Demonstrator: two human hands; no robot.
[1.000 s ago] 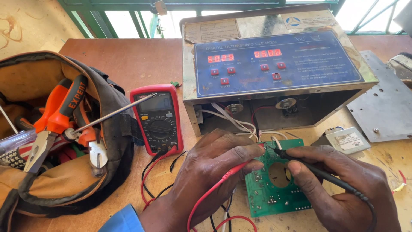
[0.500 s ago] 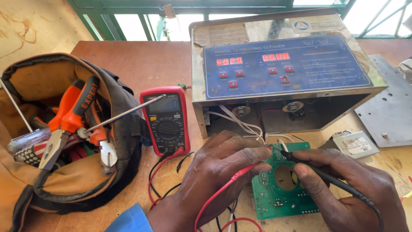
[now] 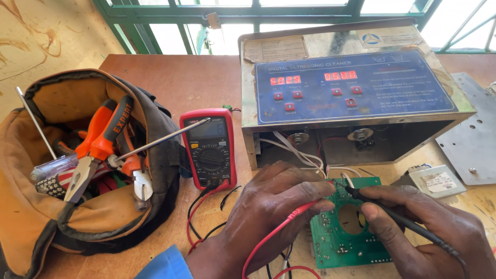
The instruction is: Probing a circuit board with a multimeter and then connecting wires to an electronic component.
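Observation:
A green circuit board (image 3: 347, 235) with a round hole lies on the wooden table in front of an opened metal appliance (image 3: 351, 88) with a blue control panel and lit red digits. My left hand (image 3: 268, 217) pinches a red test probe (image 3: 292, 219) against the board's upper left edge. My right hand (image 3: 423, 230) holds a black test probe (image 3: 382, 209), its tip touching the board's top edge. Red and black leads run from a red multimeter (image 3: 209, 147) lying to the left.
An open tan tool bag (image 3: 62, 206) at left holds orange-handled pliers (image 3: 95, 147), screwdrivers and cutters. A loose grey metal panel (image 3: 470, 144) and a small white box (image 3: 436, 181) lie at right. White wires hang from the appliance's open front.
The view has shifted slightly and drawn nearer. Both hands stay on the board with their probes; the tips have barely moved along its top edge.

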